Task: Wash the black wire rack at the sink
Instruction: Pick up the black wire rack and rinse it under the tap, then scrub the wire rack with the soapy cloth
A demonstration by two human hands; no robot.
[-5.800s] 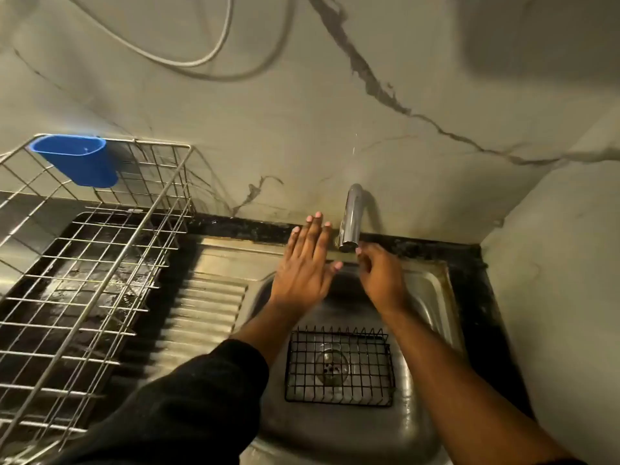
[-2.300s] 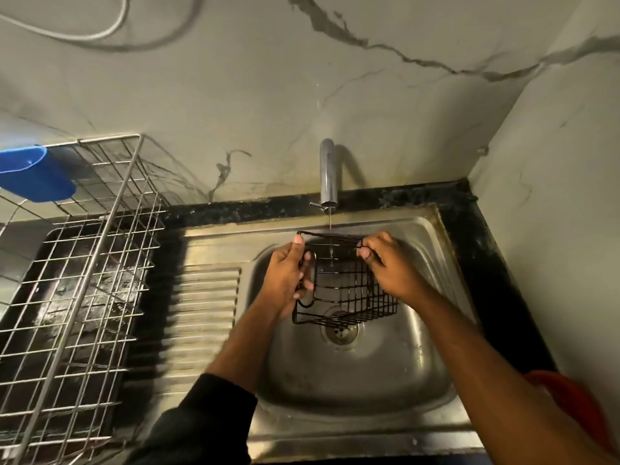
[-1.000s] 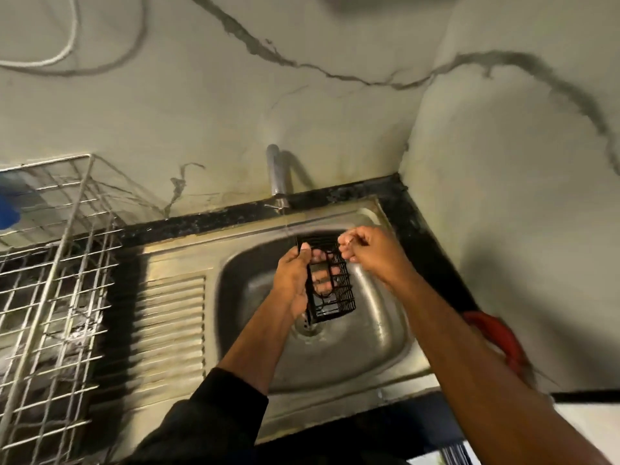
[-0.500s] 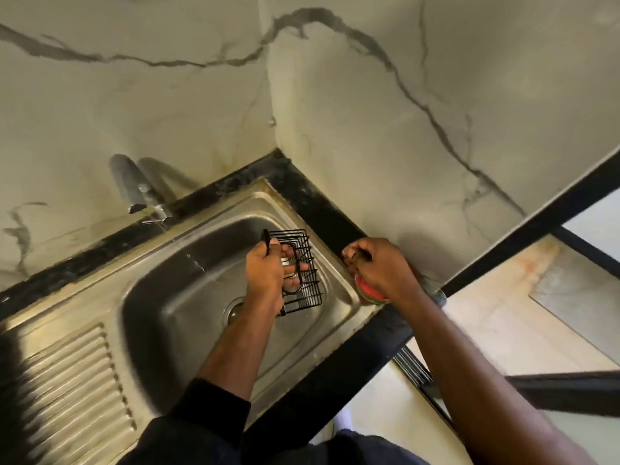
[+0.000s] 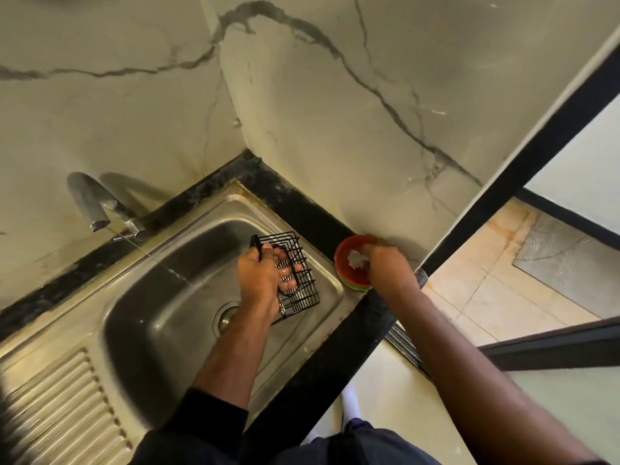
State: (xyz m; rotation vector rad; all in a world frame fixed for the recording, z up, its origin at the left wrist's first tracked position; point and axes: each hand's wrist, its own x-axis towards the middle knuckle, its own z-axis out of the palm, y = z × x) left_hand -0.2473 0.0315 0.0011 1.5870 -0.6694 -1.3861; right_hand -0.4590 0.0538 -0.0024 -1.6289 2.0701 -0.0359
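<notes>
Black wire rack [image 5: 295, 263] held tilted over the right half of the steel sink [image 5: 141, 317], above and just right of the drain [image 5: 226, 317]. Left hand [image 5: 260, 278] has it: thumb hooked over the rack's upper-left edge, fingers [image 5: 288, 271] curled through the wires and showing from the far side. Grip closed on the rack, so rack is off the basin floor as far as can be told. Rack's far corner sits near the sink's right rim.

Right hand [image 5: 385, 266] is off the rack, just right of the sink rim, reaching into a red bowl [image 5: 345, 255] that sits on the black bench [image 5: 322, 364] edge against the wall. Bowl seems stacked on 1 or more others, green edge visible beneath. Fingers pinch a pale grey wad [image 5: 357, 258], scrubber or cloth, cannot tell which. Grip narrow on that wad.

Tap [image 5: 89, 203] left of the rack, behind the sink's back rim, with a thin stream of water [image 5: 157, 263] running slantwise into the basin, landing left of the left hand, not on the rack. Ribbed drainboard [image 5: 60, 407] on the sink's left. Marbled wall [image 5: 302, 95] behind and right of the sink. Black sleeve [image 5: 201, 427] on left forearm; right forearm bare. Tiled floor [image 5: 486, 273] visible beyond the bench, right of the bowl.
</notes>
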